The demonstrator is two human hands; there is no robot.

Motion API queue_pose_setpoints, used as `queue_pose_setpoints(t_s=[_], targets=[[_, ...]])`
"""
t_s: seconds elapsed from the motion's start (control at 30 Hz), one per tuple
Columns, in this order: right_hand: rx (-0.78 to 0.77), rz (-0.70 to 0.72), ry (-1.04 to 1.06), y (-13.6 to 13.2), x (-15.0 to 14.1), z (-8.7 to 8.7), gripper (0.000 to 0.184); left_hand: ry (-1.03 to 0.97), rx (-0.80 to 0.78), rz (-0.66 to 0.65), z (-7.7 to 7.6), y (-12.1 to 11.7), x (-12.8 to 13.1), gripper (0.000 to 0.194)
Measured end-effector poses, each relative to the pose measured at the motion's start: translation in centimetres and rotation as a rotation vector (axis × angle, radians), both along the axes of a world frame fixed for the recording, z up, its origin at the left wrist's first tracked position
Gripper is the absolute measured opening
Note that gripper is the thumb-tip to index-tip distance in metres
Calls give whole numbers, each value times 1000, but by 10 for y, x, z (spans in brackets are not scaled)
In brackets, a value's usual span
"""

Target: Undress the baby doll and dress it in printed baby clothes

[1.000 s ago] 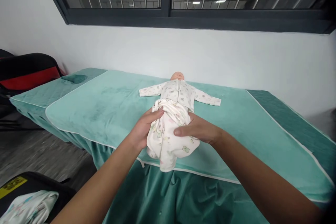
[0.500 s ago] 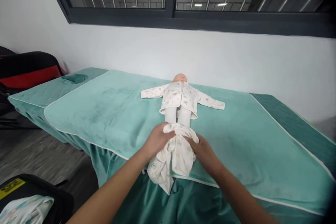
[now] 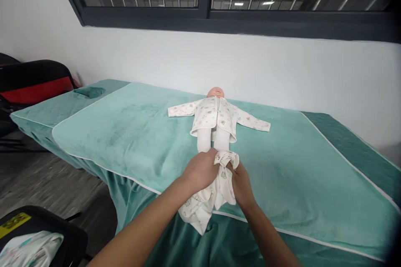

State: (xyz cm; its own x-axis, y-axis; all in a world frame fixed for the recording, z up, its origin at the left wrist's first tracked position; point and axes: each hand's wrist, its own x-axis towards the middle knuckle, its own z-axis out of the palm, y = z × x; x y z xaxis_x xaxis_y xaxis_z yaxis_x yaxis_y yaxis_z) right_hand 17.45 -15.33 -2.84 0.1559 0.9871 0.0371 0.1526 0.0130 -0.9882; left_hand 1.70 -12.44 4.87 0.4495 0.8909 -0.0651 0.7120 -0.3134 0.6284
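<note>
A baby doll lies on its back on the green-covered bed, its head toward the wall. It wears a white printed jacket with both sleeves spread out. The doll's white legs point toward me. At their lower ends I hold a pair of bunched white printed baby pants, whose lower part hangs over the bed's front edge. My left hand is closed on the left side of the waistband. My right hand grips the right side, its fingertips partly hidden in the cloth. The doll's feet are hidden.
The bed's green cover has white piping and a face hole at the left. A wall and a barred window stand behind. Black-and-red chairs are at left; folded cloth rests on a black seat at lower left.
Both hands have drawn closer together, the left moving right, and the waistband is now gathered into a narrower bunch. The doll's body has stayed in place.
</note>
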Motion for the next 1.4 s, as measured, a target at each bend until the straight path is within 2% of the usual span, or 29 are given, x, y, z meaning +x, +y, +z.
queue_pose_setpoints(t_s=[0.1, 0.17, 0.27, 0.33, 0.4, 0.47, 0.57, 0.63, 0.8, 0.9, 0.97, 1.07, 1.17, 1.3, 1.37, 1.4], targets=[[72, -32, 114, 7, 8, -6, 32, -246, -127, -5, 11, 4, -4, 16], [113, -72, 163, 14, 14, -9, 28, -360, -262, -64, 19, 12, -10, 22], [139, -79, 263, 26, 17, -9, 23, -435, -536, -229, 32, 34, -20, 32], [121, -86, 284, 32, 15, -6, 25, -435, -576, -259, 38, 51, -24, 33], [107, -127, 267, 38, 11, -3, 35, -412, -471, -210, 41, 68, -23, 27], [133, -167, 232, 44, 8, -2, 46, -387, -300, -149, 40, 82, -16, 23], [183, -214, 152, 59, 9, -2, 52, -364, -37, -74, 31, 95, 2, 19], [180, -254, 95, 71, 14, -2, 51, -378, 82, -10, 23, 100, 13, 18], [176, -279, -54, 97, 25, 3, 38, -436, 186, 123, 6, 106, 23, 16], [167, -289, -139, 103, 29, 6, 30, -451, 192, 149, 5, 108, 18, 13], [176, -268, -187, 102, 33, 7, 27, -504, 136, 127, 7, 108, 9, 12], [306, -190, -266, 97, 39, 13, 19, -614, -83, 36, 10, 108, -10, 21], [384, 35, -309, 95, 41, 37, 24, -741, -292, -21, 9, 108, -23, 27], [134, 456, -381, 118, 31, 88, 28, -951, -321, -5, 7, 115, -17, 26], [46, 586, -378, 137, 24, 103, 30, -1029, -323, 13, 7, 121, -9, 26], [14, 612, -341, 146, 21, 105, 31, -1059, -320, 31, 7, 124, -6, 26]])
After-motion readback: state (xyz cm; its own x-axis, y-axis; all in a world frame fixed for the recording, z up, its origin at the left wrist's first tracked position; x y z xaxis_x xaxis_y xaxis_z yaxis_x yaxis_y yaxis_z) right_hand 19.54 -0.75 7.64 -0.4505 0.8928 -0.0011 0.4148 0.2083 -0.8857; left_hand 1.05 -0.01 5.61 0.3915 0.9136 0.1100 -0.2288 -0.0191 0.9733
